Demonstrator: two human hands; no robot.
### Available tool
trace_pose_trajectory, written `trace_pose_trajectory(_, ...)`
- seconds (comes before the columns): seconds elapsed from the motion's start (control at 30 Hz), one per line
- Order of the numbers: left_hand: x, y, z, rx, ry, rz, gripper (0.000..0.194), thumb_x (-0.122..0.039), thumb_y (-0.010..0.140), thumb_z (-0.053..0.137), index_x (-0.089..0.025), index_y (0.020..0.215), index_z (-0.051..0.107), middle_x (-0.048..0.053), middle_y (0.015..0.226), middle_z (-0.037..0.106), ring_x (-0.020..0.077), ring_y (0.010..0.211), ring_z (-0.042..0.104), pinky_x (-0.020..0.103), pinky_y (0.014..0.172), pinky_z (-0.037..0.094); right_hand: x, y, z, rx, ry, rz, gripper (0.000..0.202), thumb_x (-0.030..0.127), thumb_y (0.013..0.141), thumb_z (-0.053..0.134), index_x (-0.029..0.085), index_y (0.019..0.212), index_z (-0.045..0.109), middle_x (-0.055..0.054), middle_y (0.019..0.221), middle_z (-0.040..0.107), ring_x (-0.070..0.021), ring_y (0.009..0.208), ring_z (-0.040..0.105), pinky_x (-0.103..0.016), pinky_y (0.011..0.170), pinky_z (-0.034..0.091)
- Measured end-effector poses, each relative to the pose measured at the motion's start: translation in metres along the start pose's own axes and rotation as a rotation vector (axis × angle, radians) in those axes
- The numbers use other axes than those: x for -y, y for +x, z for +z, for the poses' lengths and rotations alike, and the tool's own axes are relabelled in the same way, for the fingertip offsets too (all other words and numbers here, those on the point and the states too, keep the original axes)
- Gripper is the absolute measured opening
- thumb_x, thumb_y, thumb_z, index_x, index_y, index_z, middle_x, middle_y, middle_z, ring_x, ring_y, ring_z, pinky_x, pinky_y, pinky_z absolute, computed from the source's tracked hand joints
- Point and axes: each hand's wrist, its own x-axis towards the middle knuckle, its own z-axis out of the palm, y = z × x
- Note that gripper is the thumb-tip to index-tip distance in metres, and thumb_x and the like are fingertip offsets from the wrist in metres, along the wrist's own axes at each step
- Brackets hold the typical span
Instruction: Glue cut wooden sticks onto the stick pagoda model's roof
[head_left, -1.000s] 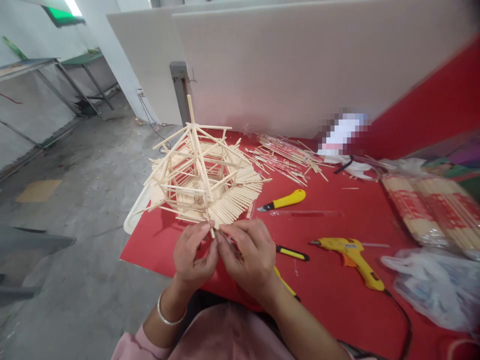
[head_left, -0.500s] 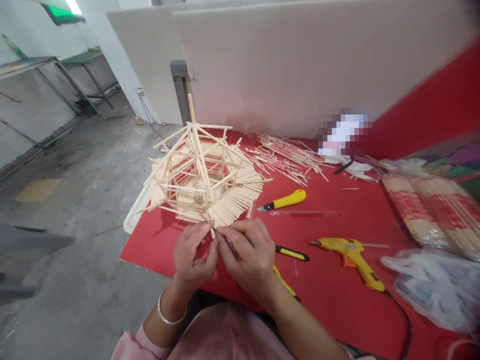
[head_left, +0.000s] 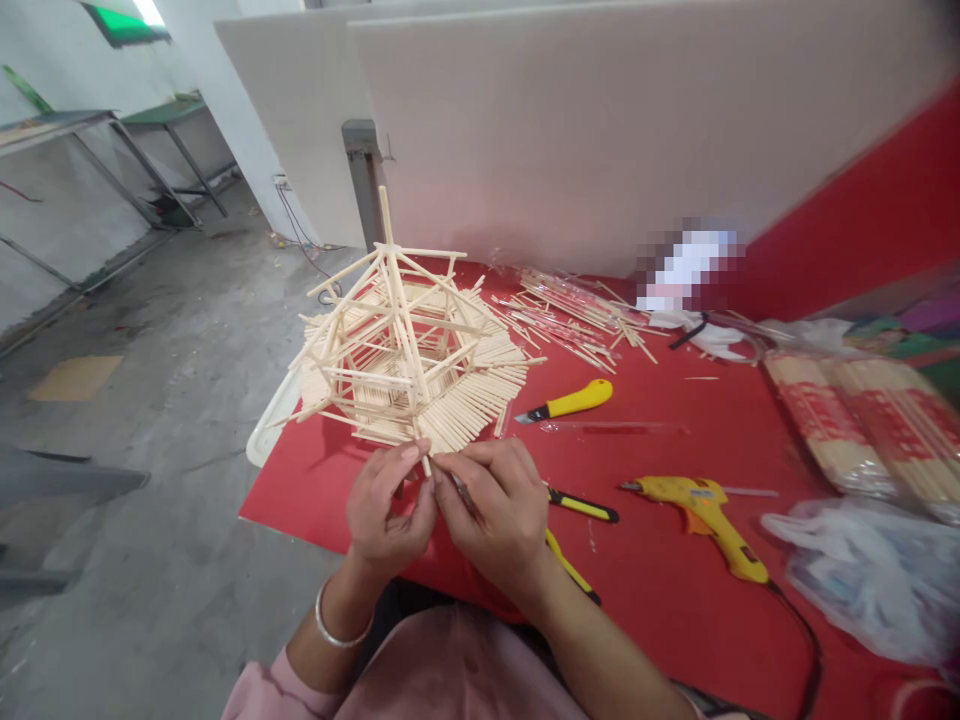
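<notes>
While your left grip (head_left: 369, 520) pinches the near stick (head_left: 427, 466) by its low end, your right grip (head_left: 499, 515) sits just beside at 3 o'clock, fingertips together, contents hidden; stick model (head_left: 412, 345) on red desk (head_left: 645, 560), about 12 o'clock from both, near stick's axis roughly 12-to-6, left nearer

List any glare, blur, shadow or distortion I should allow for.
Head view, middle: soft light, faint shadow beneath the model on the red table. Head view, right: shine on the plastic bag; packs look stretched and soft; a pixelated patch masks detail. Head view, top left: blown-out bright strip.
</notes>
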Motion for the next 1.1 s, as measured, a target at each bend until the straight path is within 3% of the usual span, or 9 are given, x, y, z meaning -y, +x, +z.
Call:
trace_pose_trajectory(0.4, -0.002, 0.004, -0.001, 0.009, 0.078, 0.055, 0.054, -0.005, 0.083, 0.064, -0.019, 0.132, 0.049, 0.014, 0.105, 0.076, 0.0192, 0.086, 0.072, 0.033, 0.071, 0.061, 0.001, -0.001, 0.001, 0.016, 0.003, 0.013, 0.014, 0.013, 0.084, 0.066, 0.02, 0.096, 0.068, -0.004, 0.081, 0.064, -0.0151, 0.072, 0.057, -0.03, 0.068, 0.049)
trace_pose_trajectory(0.83, 0.003, -0.006, 0.0, -0.024, 0.04, 0.009, 0.06, -0.003, 0.079, 0.067, -0.02, 0.135, 0.05, 0.013, 0.112, 0.074, 0.0187, 0.085, 0.072, 0.031, 0.07, 0.06, -0.002, -0.004, -0.002, -0.007, 0.088, 0.003, 0.024, 0.008, 0.083, 0.069, 0.02, 0.103, 0.062, -0.004, 0.085, 0.067, -0.0157, 0.078, 0.06, -0.03, 0.07, 0.05)
trace_pose_trajectory(0.97, 0.003, -0.007, -0.001, -0.035, 0.062, 0.011, 0.06, -0.004, 0.078, 0.068, -0.019, 0.134, 0.051, 0.014, 0.114, 0.072, 0.0196, 0.087, 0.071, 0.032, 0.071, 0.06, -0.002, -0.006, -0.006, 0.023, 0.129, 0.03, 0.015, 0.01, 0.086, 0.066, 0.021, 0.096, 0.065, -0.003, 0.082, 0.066, -0.0149, 0.08, 0.06, -0.029, 0.07, 0.051)
trace_pose_trajectory(1.1, 0.0, -0.009, -0.001, -0.043, 0.067, -0.072, 0.05, -0.01, 0.083, 0.066, -0.02, 0.129, 0.053, 0.014, 0.119, 0.067, 0.0176, 0.085, 0.068, 0.029, 0.066, 0.059, -0.001, -0.007, -0.009, 0.029, 0.16, 0.065, 0.008, 0.014, 0.087, 0.067, 0.021, 0.084, 0.064, -0.003, 0.08, 0.065, -0.015, 0.078, 0.061, -0.029, 0.069, 0.051)
